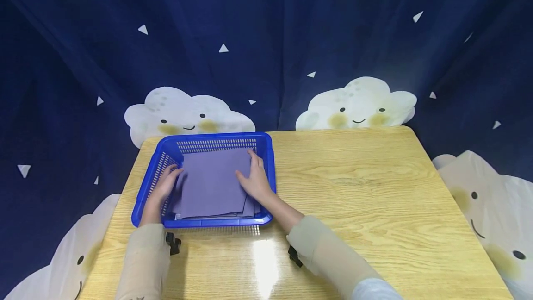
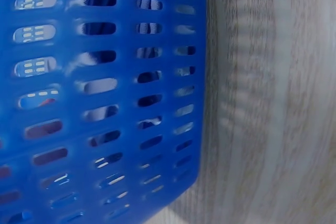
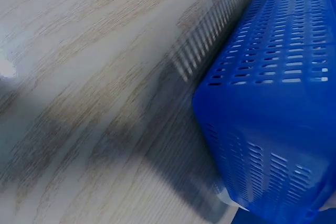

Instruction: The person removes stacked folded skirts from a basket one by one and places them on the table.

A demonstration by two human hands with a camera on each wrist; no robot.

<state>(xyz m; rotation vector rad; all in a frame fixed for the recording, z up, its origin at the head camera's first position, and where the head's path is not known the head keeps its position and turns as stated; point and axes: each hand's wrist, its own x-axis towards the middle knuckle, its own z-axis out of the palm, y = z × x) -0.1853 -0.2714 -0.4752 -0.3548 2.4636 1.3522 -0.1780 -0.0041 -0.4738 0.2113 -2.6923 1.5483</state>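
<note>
A blue plastic basket [image 1: 204, 222] with slotted walls stands at the left of the table. Flat purple-grey sheets [image 1: 214, 182] lie stacked in it, their lower right corners slightly offset. My left hand [image 1: 165, 184] reaches over the left wall, fingertips at the left edge of the sheets, fingers loosely bent. Across the basket, my right hand [image 1: 255, 179] is over the right side of the sheets, thumb and fingers spread apart. Both wrist views show the outside of the basket [image 2: 126, 103] and its slots, with the left hand hidden in its own view.
The basket stands on a light wood-grain table [image 1: 354, 198], near its back left corner. A dark blue curtain [image 1: 266, 36] with smiling white clouds hangs behind and beside the table. Small black devices sit at both wrists, such as the one by the left sleeve [image 1: 143, 263].
</note>
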